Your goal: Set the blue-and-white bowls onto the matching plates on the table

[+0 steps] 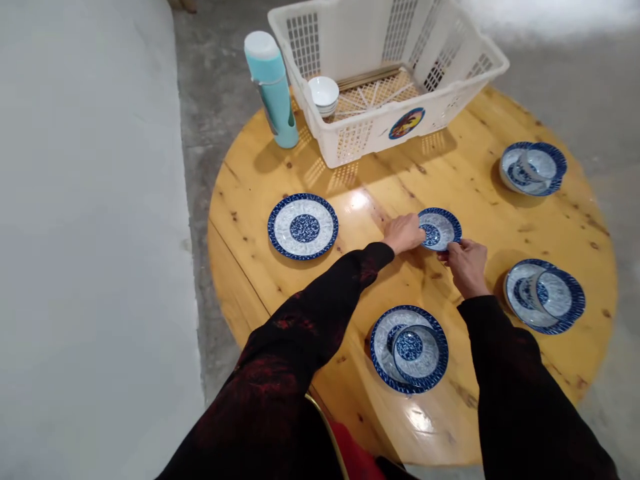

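Note:
A small blue-and-white porcelain plate [439, 229] is tilted just above the round pine table [555, 227]. My right hand [467, 267] grips its lower rim, while the fingers of my left hand [404, 233] reach its left rim. A single larger plate [303, 226] lies left of my hands. Below them, a smaller plate rests on a larger one in a stack [409, 349]. Similar overlapping plates [544, 296] lie to the right, and another overlapping set [533, 168] sits farther back.
A white plastic basket [360, 140] at the table's far edge holds stacked white bowls [323, 95] and a bundle of chopsticks [375, 77]. A turquoise-and-white bottle [270, 87] stands left of it. A pale sheeted surface [90, 233] lies left, beyond a concrete floor [200, 87].

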Available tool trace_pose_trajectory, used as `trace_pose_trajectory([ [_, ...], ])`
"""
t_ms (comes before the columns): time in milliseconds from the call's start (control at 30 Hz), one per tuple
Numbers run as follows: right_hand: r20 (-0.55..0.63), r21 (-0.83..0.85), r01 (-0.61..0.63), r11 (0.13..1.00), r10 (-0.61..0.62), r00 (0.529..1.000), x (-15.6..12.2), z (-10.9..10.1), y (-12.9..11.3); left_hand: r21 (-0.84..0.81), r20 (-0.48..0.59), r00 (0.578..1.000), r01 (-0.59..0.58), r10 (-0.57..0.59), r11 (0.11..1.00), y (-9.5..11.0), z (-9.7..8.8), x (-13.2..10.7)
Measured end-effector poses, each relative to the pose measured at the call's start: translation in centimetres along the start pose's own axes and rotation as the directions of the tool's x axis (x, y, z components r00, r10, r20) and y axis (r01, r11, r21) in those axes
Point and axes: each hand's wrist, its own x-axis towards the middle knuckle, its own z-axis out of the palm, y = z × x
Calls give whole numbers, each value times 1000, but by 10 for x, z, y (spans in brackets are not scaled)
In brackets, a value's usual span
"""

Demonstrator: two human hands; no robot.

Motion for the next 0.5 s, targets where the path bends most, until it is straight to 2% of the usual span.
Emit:
trace_pose_trajectory([
  [67, 6, -10, -2, 1000, 2, 1000, -16, 8, -21, 22, -21, 1000, 10, -10, 1000, -18, -13, -19],
  [133, 78, -11, 52, 999, -51, 996, -29, 19, -46, 42, -74, 997, 25, -21, 999, -38, -32, -39],
  [267, 225, 20, 204, 979, -203, 953, -50, 52, -95, 35, -193, 979, 69, -61, 997, -78, -86, -80],
  [400, 340, 84, 242, 967, -256, 905, -67, 94, -132, -52, -177, 980, 81, -89, 995, -118, -138, -110],
  [500, 382, 87, 252, 964, -266, 885, -78, 126, -149, -133, -178, 976, 104, -127, 986, -148, -162, -123],
])
